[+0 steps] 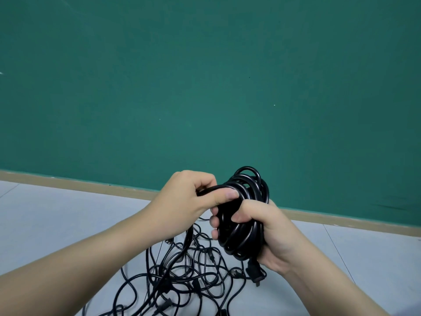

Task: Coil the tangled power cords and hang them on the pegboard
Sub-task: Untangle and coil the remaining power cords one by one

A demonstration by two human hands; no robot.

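My right hand (268, 233) grips a coil of black power cord (247, 190) held upright above the floor, fingers wrapped round its lower half. A plug (254, 271) hangs from the bottom of the coil. My left hand (189, 199) pinches a strand of the same cord against the coil's left side, thumb lying on top. From my left hand the cord drops down into a tangled pile of black power cords (182, 277) on the floor. No pegboard is in view.
A green wall (205, 87) fills the upper view, with a tan baseboard (91, 185) along its foot. The floor (57, 220) is pale grey tile. The tangle spreads across the floor below my hands to the bottom edge.
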